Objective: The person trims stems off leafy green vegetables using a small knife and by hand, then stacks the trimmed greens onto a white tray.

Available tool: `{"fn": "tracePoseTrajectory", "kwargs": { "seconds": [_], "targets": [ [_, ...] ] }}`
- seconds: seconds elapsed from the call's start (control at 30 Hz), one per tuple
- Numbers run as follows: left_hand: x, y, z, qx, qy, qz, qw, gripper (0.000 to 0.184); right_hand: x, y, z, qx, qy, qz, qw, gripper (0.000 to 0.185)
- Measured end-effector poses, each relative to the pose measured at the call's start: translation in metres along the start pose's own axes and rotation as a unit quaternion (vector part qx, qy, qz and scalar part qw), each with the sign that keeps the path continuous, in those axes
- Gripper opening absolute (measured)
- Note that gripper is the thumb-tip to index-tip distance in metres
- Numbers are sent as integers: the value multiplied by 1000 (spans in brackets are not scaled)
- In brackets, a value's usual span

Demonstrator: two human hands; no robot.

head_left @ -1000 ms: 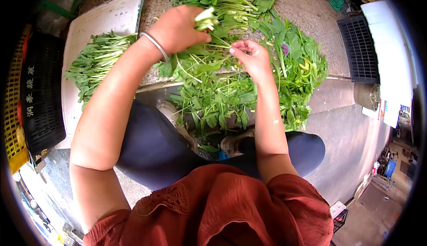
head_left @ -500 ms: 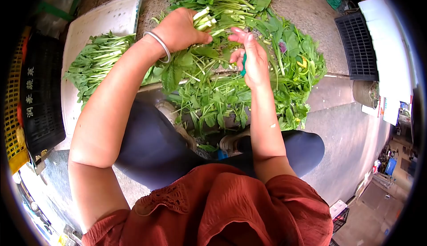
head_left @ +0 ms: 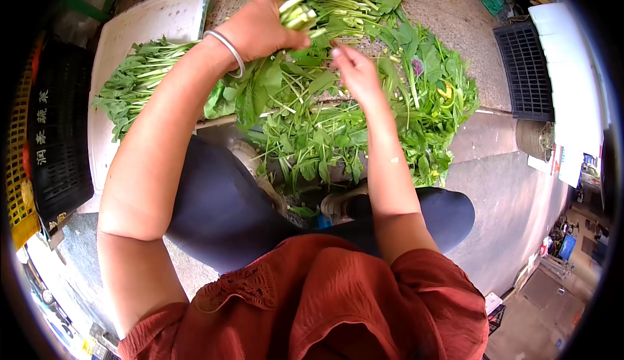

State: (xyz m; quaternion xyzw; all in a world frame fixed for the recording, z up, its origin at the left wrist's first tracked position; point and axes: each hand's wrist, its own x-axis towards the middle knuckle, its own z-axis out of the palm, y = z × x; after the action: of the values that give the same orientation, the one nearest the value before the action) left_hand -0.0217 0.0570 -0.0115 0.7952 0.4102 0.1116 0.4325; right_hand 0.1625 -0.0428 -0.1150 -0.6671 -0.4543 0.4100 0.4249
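My left hand (head_left: pixel 263 29) is closed around a bunch of leafy greens (head_left: pixel 299 15). The pale stem ends point right and the leaves hang below the fist. Just right of the stems is my right hand (head_left: pixel 357 75), slightly blurred, with thumb and fingers drawn together. What it holds is hidden now; a small green-handled thing showed in its palm earlier. Beneath both hands lie loose leaves and stem bits (head_left: pixel 312 132). A pile of uncut greens (head_left: pixel 351 2) lies beyond them. To the left, neatly laid greens (head_left: pixel 146 77) rest on a white board (head_left: pixel 156 18).
Discarded leaves (head_left: pixel 442 100) spread over the ground to the right, near a black crate (head_left: pixel 525 67) and a white panel (head_left: pixel 572 74). Black (head_left: pixel 62 126) and yellow (head_left: pixel 19 158) crates stand at the left. My knees (head_left: pixel 218 197) flank the near leaves.
My left hand has moved slightly up and left with the bunch. My right hand has turned and its extended fingers have drawn in; the green-handled thing is out of sight.
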Motion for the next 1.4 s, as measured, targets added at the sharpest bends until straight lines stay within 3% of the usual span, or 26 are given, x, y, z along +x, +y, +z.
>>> {"fn": "tracePoseTrajectory", "kwargs": {
  "seconds": [0.03, 0.07, 0.13, 0.17, 0.2, 0.27, 0.3, 0.33, 0.4, 0.43, 0.47, 0.53, 0.57, 0.63, 0.67, 0.73, 0.77, 0.87, 1.03, 1.07, 1.13, 1.2, 1.27, 1.3, 1.4],
  "targets": [
    [1, -3, -4, 28, 30, 18, 999, 35, 6, 19, 2, -120, 1, 43, 992, 61],
    [-1, -1, -8, 28, 30, 19, 999, 35, 5, 33, 4, -120, 2, 43, 992, 61],
    [-6, 8, -21, 58, 46, -14, 997, 36, -2, 51, 10, -310, -16, -89, 947, 65],
    [-8, 8, -26, 45, 43, -27, 998, 35, -8, 59, 13, -361, 2, -113, 926, 57],
    [-10, 5, -30, 44, 43, -29, 998, 35, -10, 59, 11, -361, 0, -113, 926, 57],
    [-14, -1, -38, 17, 68, -13, 997, 31, -15, 58, 1, -366, -151, 22, 918, 47],
    [-16, -2, -43, 82, 99, -53, 990, 39, -17, 60, -3, -324, -177, 52, 928, 37],
    [-25, 15, -51, 13, 96, -69, 993, 13, -19, 61, -11, -324, -177, 52, 928, 37],
    [-26, 9, -60, 57, 140, -63, 987, 13, -20, 60, -25, -245, -305, 106, 914, 37],
    [-28, 14, -63, 57, 140, -64, 987, 13, -22, 45, -26, -175, -290, 209, 917, 37],
    [-32, 21, -67, 63, 173, -83, 979, 14, -19, 36, -23, -174, -290, 209, 917, 37],
    [-35, 24, -67, 69, 206, -102, 971, 15, -8, 26, -9, -150, -199, 132, 959, 35],
    [-35, 24, -67, 100, 234, -82, 963, 16, 4, 28, 4, -194, -177, 43, 964, 27],
    [-30, 17, -69, 112, 244, -49, 962, 19, 20, 6, 34, -243, -146, -4, 959, 31],
    [-26, 13, -67, 113, 246, -50, 961, 19, 30, -5, 51, -252, -140, 19, 957, 37],
    [-21, 9, -64, 165, 284, 48, 943, 21, 53, 1, 84, -240, -114, -17, 964, 38],
    [-27, 21, -61, 136, 280, -4, 950, 23, 62, 2, 98, -246, -86, -25, 965, 37],
    [-30, 24, -67, 130, 262, -37, 956, 23, 75, -3, 129, -289, -17, -47, 956, 37],
    [-21, -2, -68, 139, 336, -4, 932, 28, 95, -13, 155, -325, 97, -76, 938, 37],
    [-17, -11, -67, 194, 350, 4, 916, 33, 99, -15, 156, -323, 97, -82, 938, 37],
    [-12, -25, -69, 263, 344, 19, 901, 24, 110, -5, 154, -356, -61, -24, 932, 33],
    [-12, -29, -73, 269, 331, -19, 904, 31, 115, 4, 154, -348, -39, -45, 936, 32],
    [-12, -36, -77, 271, 315, -62, 907, 39, 108, 9, 141, -161, -25, -55, 985, 29],
    [-11, -41, -78, 256, 288, -79, 919, 40, 104, 15, 138, -61, 24, -105, 992, 25],
    [-12, -38, -80, 211, 236, -111, 942, 38, 75, -1, 112, 30, 66, -107, 992, 23]
  ]
}}
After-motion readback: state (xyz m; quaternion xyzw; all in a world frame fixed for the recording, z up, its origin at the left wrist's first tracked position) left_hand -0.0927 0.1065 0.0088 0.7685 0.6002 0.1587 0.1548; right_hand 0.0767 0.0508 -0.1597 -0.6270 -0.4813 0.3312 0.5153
